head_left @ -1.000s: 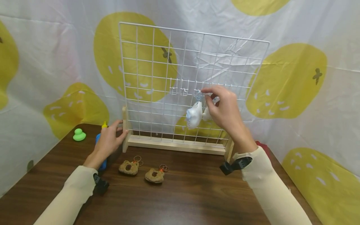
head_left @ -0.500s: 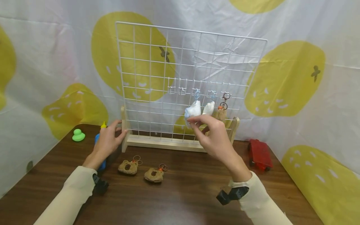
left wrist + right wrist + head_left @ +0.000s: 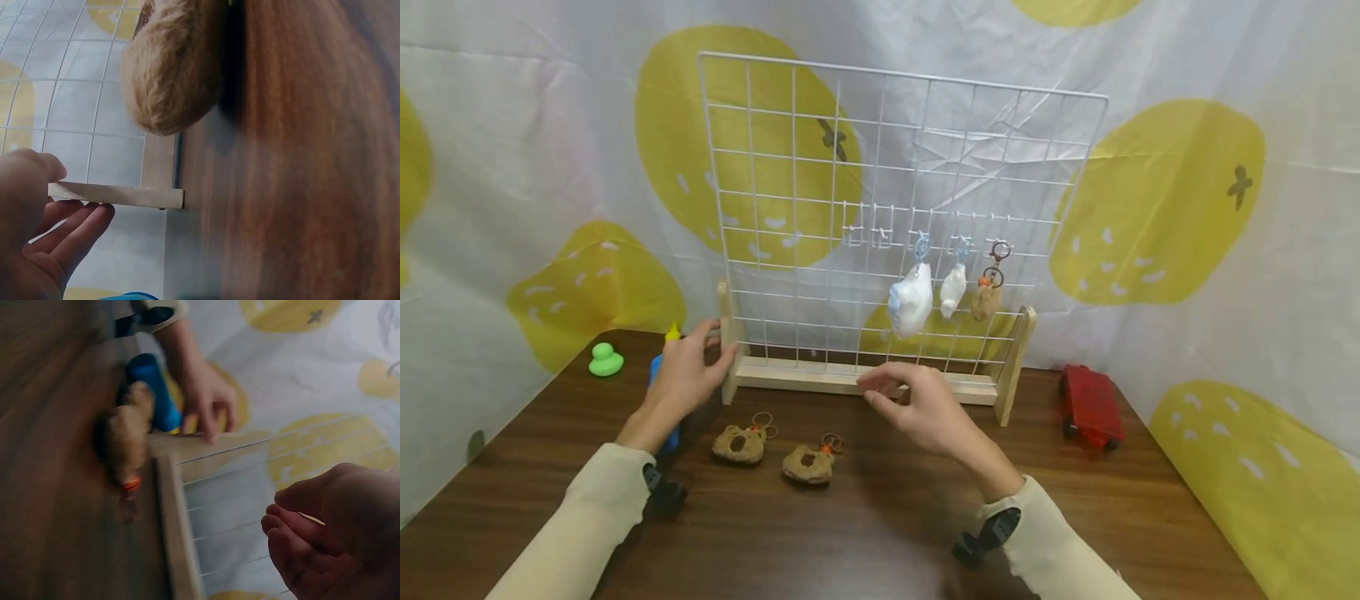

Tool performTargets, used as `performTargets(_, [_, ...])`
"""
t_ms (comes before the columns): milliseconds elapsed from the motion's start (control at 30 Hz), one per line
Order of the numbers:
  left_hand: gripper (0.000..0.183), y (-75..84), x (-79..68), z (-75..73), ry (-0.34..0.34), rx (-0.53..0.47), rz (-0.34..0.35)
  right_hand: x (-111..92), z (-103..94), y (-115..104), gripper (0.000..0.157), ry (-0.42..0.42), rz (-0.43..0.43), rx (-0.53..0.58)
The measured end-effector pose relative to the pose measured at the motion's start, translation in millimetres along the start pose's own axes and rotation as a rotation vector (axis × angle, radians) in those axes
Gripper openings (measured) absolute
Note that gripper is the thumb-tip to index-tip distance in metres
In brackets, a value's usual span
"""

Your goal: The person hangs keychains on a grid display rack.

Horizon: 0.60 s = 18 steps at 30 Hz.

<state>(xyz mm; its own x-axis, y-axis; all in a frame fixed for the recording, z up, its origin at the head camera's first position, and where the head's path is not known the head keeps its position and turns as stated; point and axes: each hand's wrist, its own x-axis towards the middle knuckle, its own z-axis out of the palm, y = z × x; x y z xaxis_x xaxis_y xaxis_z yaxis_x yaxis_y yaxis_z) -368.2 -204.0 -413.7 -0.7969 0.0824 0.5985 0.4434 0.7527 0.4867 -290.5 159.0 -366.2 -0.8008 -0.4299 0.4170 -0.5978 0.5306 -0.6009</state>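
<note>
My left hand [image 3: 681,379] pinches the wooden end post [image 3: 119,195] of a white wire grid rack [image 3: 880,77], thumb on one side and fingers on the other. The right hand [image 3: 917,408] hovers before the rack's wooden base bar, fingers loosely bent with nothing between them. On hooks at the rack's middle hang a white and pale-blue plush keychain [image 3: 912,302], a smaller white plush keychain [image 3: 953,292] and a brown plush keychain [image 3: 987,300]. Two brown bear-like plush keychains, one at left [image 3: 739,445] and one at right [image 3: 808,465], lie on the table left of my right hand.
Unused wire hooks [image 3: 867,235] sit left of the hung keychains. A green rubber duck [image 3: 605,360] stands at the table's far left. Behind my left hand is a blue object [image 3: 156,390] with a yellow tip [image 3: 672,332]. A red toy car [image 3: 1092,407] stands to the right.
My right hand has come away from the white and pale-blue keychain, which stays on its hook, and has moved down and left toward the table. The left hand keeps its place on the post.
</note>
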Motion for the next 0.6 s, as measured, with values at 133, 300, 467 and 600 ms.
performTargets(133, [0.046, -2.7, 1.8, 0.1, 0.008, 0.0, 0.005, 1.5, 17.2, 12.7, 0.017, -0.073, 0.018, -0.004])
performTargets(300, [0.047, -3.8, 4.9, 1.0, -0.003, -0.013, 0.014, 1.5, 34.8, 20.5, 0.016, -0.111, 0.001, -0.071])
performTargets(467, [0.047, -5.4, 2.9, 0.4, -0.022, 0.004, 0.006, 5.1, 49.3, 26.9, 0.019, -0.189, 0.036, -0.092])
performTargets(600, [0.051, -6.4, 0.7, 0.4, -0.038, 0.008, -0.008, 8.9, 57.0, 31.7, 0.02, -0.226, 0.059, -0.1])
